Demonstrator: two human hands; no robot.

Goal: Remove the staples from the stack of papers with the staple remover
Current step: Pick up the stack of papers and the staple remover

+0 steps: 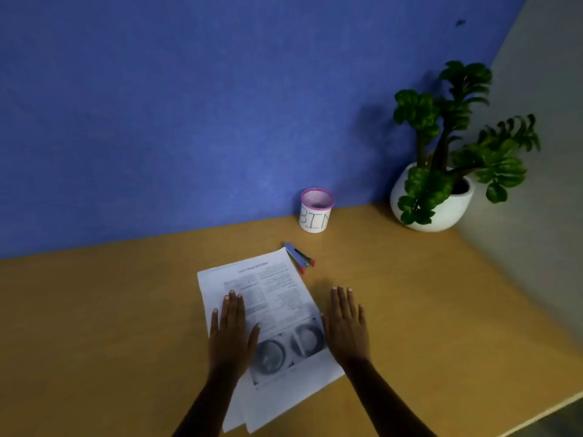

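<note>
The left hand (232,332) lies flat, fingers spread, pressing on the near-left part of the stack of papers (277,298), which rests skewed on the orange counter (94,326). The right hand (347,326) is open and empty, palm down just beside the stack's right edge, thumb touching the sheets. Beyond the right hand's fingertips, at the far corner of the papers, lies the blue-and-red staple remover (299,257), with nothing between it and the hand. Farther off stands a pink mesh cup labelled BIN (316,210) against the blue wall (189,121); a potted plant (448,159) fills the right corner.
</note>
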